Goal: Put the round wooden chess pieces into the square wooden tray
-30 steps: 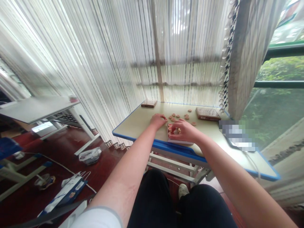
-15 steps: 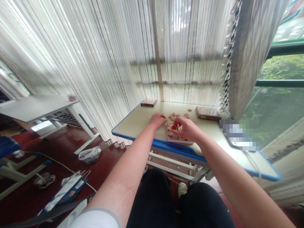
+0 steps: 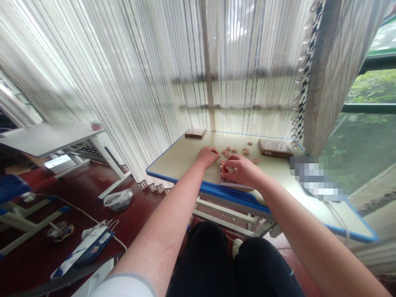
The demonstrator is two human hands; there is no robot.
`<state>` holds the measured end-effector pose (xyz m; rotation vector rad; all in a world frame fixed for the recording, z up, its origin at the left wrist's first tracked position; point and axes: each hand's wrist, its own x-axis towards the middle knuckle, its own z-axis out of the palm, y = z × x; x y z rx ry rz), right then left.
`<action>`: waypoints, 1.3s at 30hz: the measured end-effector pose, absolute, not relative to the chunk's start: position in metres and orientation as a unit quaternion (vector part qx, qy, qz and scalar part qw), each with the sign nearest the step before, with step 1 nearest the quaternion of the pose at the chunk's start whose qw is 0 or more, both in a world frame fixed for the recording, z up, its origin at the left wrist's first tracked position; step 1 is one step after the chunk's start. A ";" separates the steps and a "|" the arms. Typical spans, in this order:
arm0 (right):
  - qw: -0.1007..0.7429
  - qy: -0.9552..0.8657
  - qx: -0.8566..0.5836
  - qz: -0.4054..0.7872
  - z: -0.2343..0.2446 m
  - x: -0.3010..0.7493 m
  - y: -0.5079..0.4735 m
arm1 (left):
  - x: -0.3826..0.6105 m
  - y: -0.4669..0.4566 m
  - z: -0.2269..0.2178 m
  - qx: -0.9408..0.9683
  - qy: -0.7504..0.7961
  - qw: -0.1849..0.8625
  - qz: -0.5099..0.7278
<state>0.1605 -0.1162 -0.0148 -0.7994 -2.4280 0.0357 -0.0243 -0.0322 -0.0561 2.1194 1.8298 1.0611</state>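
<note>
Several round wooden xiangqi pieces (image 3: 234, 150) with dark or red markings lie loose on the cream table top (image 3: 176, 159). In front of them, near the table's front edge, sits a shallow box (image 3: 236, 185) with more pieces in it. My left hand (image 3: 206, 156) rests beside the box's far left corner, its thumb and fingers pinched around a xiangqi piece (image 3: 218, 154). My right hand (image 3: 243, 168) is over the box with its fingers bent down around a piece at the left side. The hand covers much of the box's inside.
A brown flat box (image 3: 275, 147) lies at the back right, and a smaller one (image 3: 195, 132) at the back left. A blurred object (image 3: 318, 179) with a cable is on the right. Striped curtains (image 3: 139, 82) hang behind. A bag (image 3: 117, 200) lies on the floor.
My right hand has lowered and moved left into the box, its fingers now over the left-hand pieces. The left hand keeps its pinch near the corner. The view has shifted slightly.
</note>
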 end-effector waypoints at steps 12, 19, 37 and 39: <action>0.253 -0.922 -0.291 0.031 -0.013 0.158 -0.121 | -0.024 -0.032 -0.056 0.705 0.613 0.070 0.349; 0.276 -0.915 -0.293 0.010 -0.014 0.162 -0.119 | -0.024 -0.035 -0.053 0.712 0.610 0.074 0.339; 0.261 -0.922 -0.282 0.048 -0.015 0.164 -0.114 | -0.024 -0.033 -0.053 0.713 0.613 0.078 0.333; 0.262 -0.921 -0.286 0.040 -0.015 0.165 -0.114 | -0.024 -0.032 -0.054 0.712 0.612 0.076 0.335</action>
